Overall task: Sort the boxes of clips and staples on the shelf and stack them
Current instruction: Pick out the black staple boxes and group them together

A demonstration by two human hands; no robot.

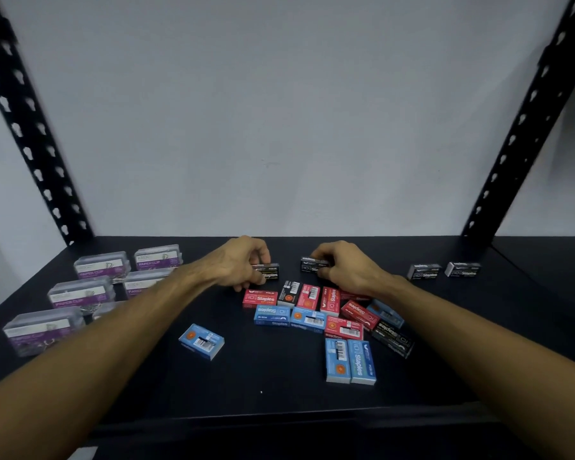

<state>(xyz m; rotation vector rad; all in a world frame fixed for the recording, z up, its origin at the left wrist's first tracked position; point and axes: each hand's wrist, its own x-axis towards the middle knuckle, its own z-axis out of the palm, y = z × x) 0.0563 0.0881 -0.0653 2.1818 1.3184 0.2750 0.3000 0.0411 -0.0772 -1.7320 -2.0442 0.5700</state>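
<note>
1. Shelf (279, 393), black, between slotted black uprights.
2. Left hand (236, 267), arm outstretched, fingers curled round a black staple box (272, 273) at mid-shelf.
3. Right hand (346, 268), likewise extended, grips another black box (309, 264) marked "Staples".
4. Clear paper clip boxes (80, 293), purple "PAPER CLIP" labels, grouped at left.
5. Red and blue staple boxes (307, 318) jumbled centre; two black boxes (443, 271) side by side at right.

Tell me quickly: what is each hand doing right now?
Left hand: fingers curled round a black staples box.
Right hand: fingers curled round another black staples box.
</note>
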